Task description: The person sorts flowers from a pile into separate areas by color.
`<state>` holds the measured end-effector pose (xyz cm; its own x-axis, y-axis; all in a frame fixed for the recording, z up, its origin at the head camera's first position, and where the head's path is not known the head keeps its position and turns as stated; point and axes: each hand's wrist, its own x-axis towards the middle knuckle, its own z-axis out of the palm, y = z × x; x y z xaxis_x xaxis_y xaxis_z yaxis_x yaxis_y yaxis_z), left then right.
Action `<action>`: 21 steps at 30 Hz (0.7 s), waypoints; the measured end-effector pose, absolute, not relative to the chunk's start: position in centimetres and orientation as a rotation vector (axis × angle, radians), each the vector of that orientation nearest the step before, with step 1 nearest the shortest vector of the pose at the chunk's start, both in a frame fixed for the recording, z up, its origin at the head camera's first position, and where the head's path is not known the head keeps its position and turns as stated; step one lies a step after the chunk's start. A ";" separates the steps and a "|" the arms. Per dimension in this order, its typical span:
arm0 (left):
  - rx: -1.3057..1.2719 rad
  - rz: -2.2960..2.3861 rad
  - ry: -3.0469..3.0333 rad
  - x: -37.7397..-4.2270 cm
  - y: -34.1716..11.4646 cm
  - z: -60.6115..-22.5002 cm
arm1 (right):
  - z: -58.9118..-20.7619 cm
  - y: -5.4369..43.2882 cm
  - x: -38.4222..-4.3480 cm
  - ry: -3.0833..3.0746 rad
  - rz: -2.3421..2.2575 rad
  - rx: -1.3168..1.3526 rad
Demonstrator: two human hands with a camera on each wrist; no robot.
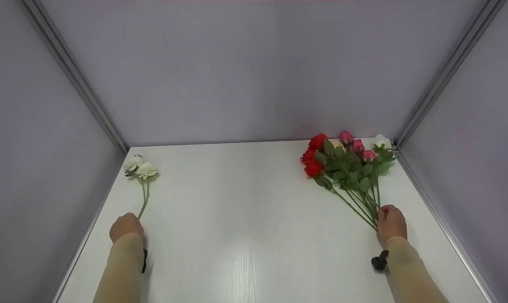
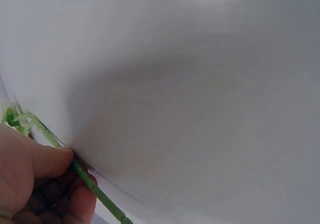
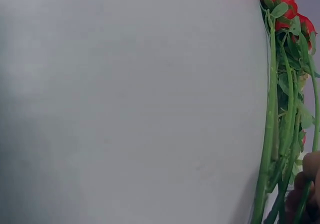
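Observation:
At the left of the table my left hand (image 1: 127, 226) pinches the green stem of a spray of white flowers (image 1: 147, 170), whose heads point away from me. In the left wrist view, thumb and fingers close on that stem (image 2: 103, 198). On the right lies a fanned bunch of artificial roses: red roses (image 1: 314, 169), pink roses (image 1: 357, 146), a partly covered pale yellow one (image 1: 337, 144) and a white flower (image 1: 381, 142). My right hand (image 1: 391, 223) holds a green stem near the bunch's lower end; which flower it belongs to is unclear. Other stems (image 3: 268, 149) lie beside the fingers.
A white table (image 1: 245, 202) spans between the hands. Grey panels (image 1: 254, 71) enclose it at the back and both sides, with metal corner posts (image 1: 79, 80). A dark wrist device (image 1: 379, 261) sits by the right cuff.

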<state>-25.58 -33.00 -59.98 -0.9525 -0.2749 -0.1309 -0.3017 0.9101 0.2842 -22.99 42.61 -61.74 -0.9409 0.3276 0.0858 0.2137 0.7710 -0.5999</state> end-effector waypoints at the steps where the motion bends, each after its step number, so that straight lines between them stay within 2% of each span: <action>1: -0.447 0.465 2.982 -25.6 -33.1 -60.0 | -61.7 42.7 -23.0 -2.771 0.907 -0.422; 21: -0.417 0.620 2.900 -24.8 -34.1 -59.7 | -61.0 42.6 -22.2 -2.677 0.920 -0.330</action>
